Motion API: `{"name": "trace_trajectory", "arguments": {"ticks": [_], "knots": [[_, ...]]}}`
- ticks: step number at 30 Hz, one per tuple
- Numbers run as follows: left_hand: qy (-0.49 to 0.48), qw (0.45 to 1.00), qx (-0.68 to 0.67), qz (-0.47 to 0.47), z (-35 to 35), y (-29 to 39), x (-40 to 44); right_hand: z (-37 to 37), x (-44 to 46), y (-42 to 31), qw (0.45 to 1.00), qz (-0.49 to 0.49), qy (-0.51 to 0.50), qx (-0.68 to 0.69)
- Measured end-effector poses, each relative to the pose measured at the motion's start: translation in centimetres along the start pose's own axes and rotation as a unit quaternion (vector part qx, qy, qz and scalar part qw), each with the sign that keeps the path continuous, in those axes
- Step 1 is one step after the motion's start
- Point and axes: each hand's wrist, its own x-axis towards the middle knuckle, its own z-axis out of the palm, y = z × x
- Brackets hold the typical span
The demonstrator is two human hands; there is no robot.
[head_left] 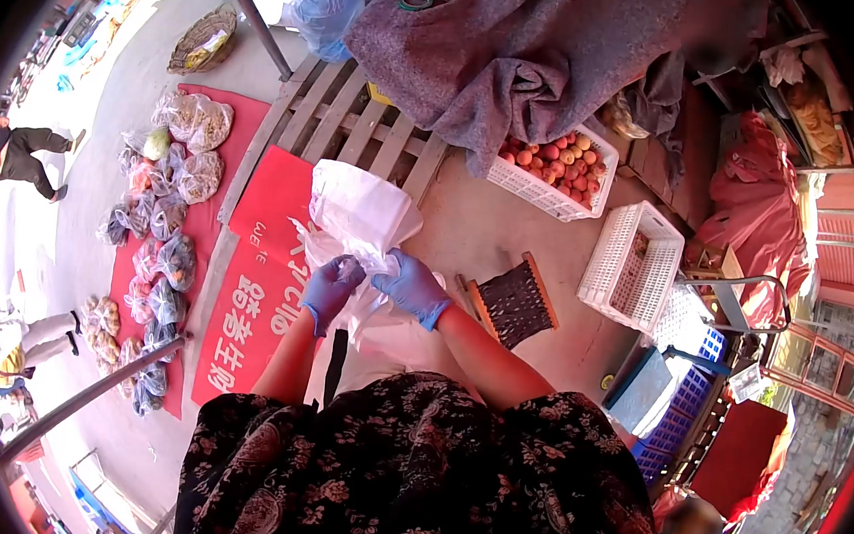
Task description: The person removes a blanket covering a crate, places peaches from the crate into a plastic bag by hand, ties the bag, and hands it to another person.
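Both hands wear blue gloves and meet at a white plastic bag (361,207) in the middle of the view. My left hand (332,288) is closed at the bag's lower left edge, its fingertips pinched on the plastic. My right hand (410,286) grips the bag's lower right edge, fingers together. The bag spreads beyond the hands, over a red printed mat (270,285). More thin pale plastic hangs below and between the hands.
Fruit fills a white crate (552,205); another white crate (632,268) stands beside it. A woven stool (512,302) is right of my hands. Filled bags (175,257) lie on a red cloth (217,150) at left. Two people walk at far left.
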Motion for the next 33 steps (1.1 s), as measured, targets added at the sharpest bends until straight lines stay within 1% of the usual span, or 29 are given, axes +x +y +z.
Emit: {"name": "trace_trajectory", "arguments": {"ticks": [1, 5, 8, 9, 11, 12, 13, 14, 15, 16, 17, 18, 19, 20, 21, 22, 24, 25, 26, 27, 28, 29, 30, 31, 32, 33], "knots": [[0.012, 1.0, -0.006, -0.001, -0.3, 0.5, 1.2, -0.3, 1.7, -0.3, 1.0, -0.004, -0.014, -0.006], [0.088, 0.994, -0.061, -0.022, -1.2, -1.0, 5.2, -1.2, 7.3, -2.1, 0.991, 0.059, -0.108, -0.057], [0.149, 0.983, -0.103, -0.023, -0.7, -0.6, 7.4, -1.7, 11.8, -3.1, 0.979, 0.101, -0.175, -0.035], [0.187, 0.973, -0.133, -0.019, -0.2, -1.1, 8.5, -2.0, 13.3, -2.8, 0.978, 0.086, -0.183, -0.06], [0.211, 0.966, -0.136, -0.052, 0.1, -2.1, 10.5, -2.9, 16.2, -1.3, 0.966, 0.082, -0.227, -0.091], [0.221, 0.962, -0.152, -0.051, 0.5, -3.2, 12.0, -3.6, 18.0, -0.9, 0.958, 0.072, -0.254, -0.111], [0.254, 0.952, -0.166, -0.049, 1.6, -3.4, 13.0, -4.5, 19.3, -0.7, 0.948, 0.08, -0.278, -0.132], [0.282, 0.946, -0.154, -0.049, 2.1, -4.1, 14.7, -5.2, 21.4, -0.3, 0.937, 0.072, -0.304, -0.154], [0.304, 0.942, -0.13, -0.058, 3.1, -4.8, 16.6, -6.1, 22.7, -2.1, 0.922, 0.079, -0.335, -0.178], [0.321, 0.937, -0.115, -0.069, 4.2, -5.7, 18.6, -6.9, 24.6, -0.7, 0.917, 0.101, -0.351, -0.16], [0.334, 0.934, -0.102, -0.08, 5.3, -6.6, 20.6, -8.2, 26.6, 2.9, 0.915, 0.072, -0.349, -0.188], [0.335, 0.929, -0.149, -0.056, 6.4, -7.2, 22.6, -8.5, 27.7, 2.2, 0.916, 0.068, -0.341, -0.2], [0.338, 0.919, -0.202, -0.036, 7.9, -10.5, 25.8, -8.9, 29.1, 2.6, 0.904, 0.09, -0.337, -0.249], [0.352, 0.928, -0.125, -0.011, 8.5, -11.5, 27.8, -9.1, 30.8, 5.0, 0.905, 0.062, -0.337, -0.254], [0.366, 0.921, -0.127, -0.033, 9.1, -11.9, 29.1, -9.4, 32.5, 8.1, 0.905, 0.037, -0.335, -0.259], [0.38, 0.915, -0.125, -0.053, 8.7, -12.6, 30.6, -8.8, 33.7, 9.1, 0.907, 0.009, -0.332, -0.261], [0.437, 0.89, -0.127, -0.014, 8.1, -16.6, 33.1, -7.3, 35.8, 12.7, 0.912, 0.019, -0.319, -0.258], [0.46, 0.881, -0.113, -0.001, 7.4, -18.0, 33.4, -6.4, 37.4, 16.5, 0.91, 0.017, -0.359, -0.208], [0.483, 0.87, -0.097, 0.009, 6.4, -19.4, 33.5, -4.9, 37.9, 18.3, 0.913, 0.016, -0.368, -0.175], [0.494, 0.853, -0.167, 0.014, 5.9, -21.1, 33.6, -3.5, 38.6, 19.7, 0.91, 0.022, -0.391, -0.138], [0.507, 0.831, -0.229, 0.024, 5.3, -23.0, 33.6, -2.4, 39.3, 21.3, 0.927, 0.053, -0.357, -0.1], [0.507, 0.823, -0.251, 0.047, 4.7, -24.0, 32.8, -1.6, 40.9, 22.9, 0.933, 0.065, -0.35, -0.055], [0.506, 0.814, -0.275, 0.073, 4.6, -25.0, 32.1, -1.3, 43.2, 24.1, 0.927, 0.022, -0.375, 0.019], [0.532, 0.802, -0.265, 0.065, 5.0, -27.3, 31.8, -1.8, 45.4, 25.0, 0.93, 0.006, -0.367, 0.028], [0.534, 0.793, -0.284, 0.067, 5.8, -29.0, 31.6, -2.4, 47.1, 24.9, 0.944, 0.003, -0.323, 0.062], [0.537, 0.785, -0.301, 0.073, 6.4, -30.2, 31.3, -3.7, 49.0, 25.2, 0.95, 0.027, -0.301, 0.072]]}}
